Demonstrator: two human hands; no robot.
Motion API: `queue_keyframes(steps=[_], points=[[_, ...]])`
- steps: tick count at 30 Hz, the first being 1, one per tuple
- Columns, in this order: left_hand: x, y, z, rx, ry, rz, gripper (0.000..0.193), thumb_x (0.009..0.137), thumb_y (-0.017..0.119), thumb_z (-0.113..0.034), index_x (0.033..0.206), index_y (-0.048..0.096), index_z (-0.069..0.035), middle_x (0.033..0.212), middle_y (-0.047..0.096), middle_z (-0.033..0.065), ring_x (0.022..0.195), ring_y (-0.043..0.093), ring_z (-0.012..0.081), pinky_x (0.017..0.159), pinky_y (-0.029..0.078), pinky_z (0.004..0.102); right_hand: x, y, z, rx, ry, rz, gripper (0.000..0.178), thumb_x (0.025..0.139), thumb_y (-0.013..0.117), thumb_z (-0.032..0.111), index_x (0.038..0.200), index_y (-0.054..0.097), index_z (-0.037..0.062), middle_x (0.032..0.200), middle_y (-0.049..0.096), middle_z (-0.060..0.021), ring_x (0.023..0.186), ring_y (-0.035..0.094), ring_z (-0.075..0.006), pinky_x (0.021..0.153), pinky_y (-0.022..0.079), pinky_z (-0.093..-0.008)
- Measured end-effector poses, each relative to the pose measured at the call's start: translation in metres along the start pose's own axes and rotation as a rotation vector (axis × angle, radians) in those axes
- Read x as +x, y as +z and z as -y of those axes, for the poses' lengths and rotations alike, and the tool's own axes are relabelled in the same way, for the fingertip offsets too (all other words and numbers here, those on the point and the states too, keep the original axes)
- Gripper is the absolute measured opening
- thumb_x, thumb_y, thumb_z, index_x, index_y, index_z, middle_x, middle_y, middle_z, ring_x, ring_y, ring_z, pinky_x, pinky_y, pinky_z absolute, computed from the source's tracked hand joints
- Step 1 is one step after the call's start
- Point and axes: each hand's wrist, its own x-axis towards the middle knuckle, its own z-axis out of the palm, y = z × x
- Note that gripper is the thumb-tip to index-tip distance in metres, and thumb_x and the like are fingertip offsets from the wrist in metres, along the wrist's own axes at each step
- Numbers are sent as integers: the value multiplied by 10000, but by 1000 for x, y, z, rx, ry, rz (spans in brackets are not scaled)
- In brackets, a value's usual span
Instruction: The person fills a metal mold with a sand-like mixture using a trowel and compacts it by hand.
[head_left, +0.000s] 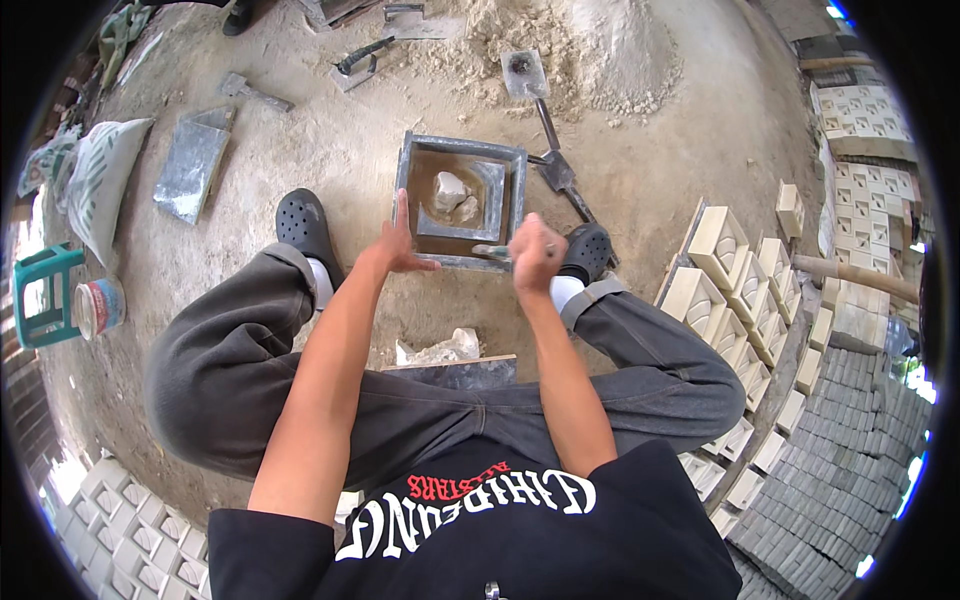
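So the frame (pixel 465 142), a square metal mould by the look of it, sits on the floor (pixel 325 150) right between the person's shoes, with a smaller square insert (pixel 460 233) inside and a couple of pale lumps (pixel 452 196) in the middle. Left hand (pixel 398 248) is spread, not gripping anything, fingers along the left wall and thumb on the near one, so that corner's braced. Right hand (pixel 537 252) is clenched around a small tool (pixel 488 250), maybe a brush, its tip at the near wall; can't tell if it's touching. I'd say the step in hand is cleaning or coating the frame, with nothing packed in it yet apart from those lumps. Next move probably calls for holding the corner steady and working the tip along the wall without knocking the insert. Powder heap (pixel 625 60) is on the far side, finished-looking blocks (pixel 735 270) off right.
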Motion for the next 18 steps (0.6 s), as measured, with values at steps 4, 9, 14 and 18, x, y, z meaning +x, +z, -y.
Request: queue_keyframes(steps=[4,9,14,18], points=[[-6,-14,-10,-8,-97,142,1570,539,877,-531,1370,-381,-94,1366,316,414,1228,425,497,1081,354,471,9,9,18,74,185,28,474,973,460,188,533,306,107,492,308,31,412,268,-77,407,218,-259],[-1,3,11,-1,43,-78,1559,542,874,-536,1380,-375,-128,1344,348,407,1222,440,492,1076,360,477,1,13,21,42,-15,69,464,966,458,191,536,308,103,496,306,29,416,270,-81,414,224,-259],[-4,-10,-4,-7,-62,31,1549,552,871,-532,1376,-382,-145,1355,333,410,1232,437,487,1081,358,470,18,7,18,36,145,86,471,974,459,189,536,307,107,491,308,20,422,276,-84,418,237,-272],[1,5,14,-21,-34,-1,1555,550,880,-515,1368,-394,-160,1367,313,414,1254,417,488,1094,342,472,8,10,42,50,12,93,472,986,451,192,542,314,105,489,310,22,419,268,-85,413,226,-277]])
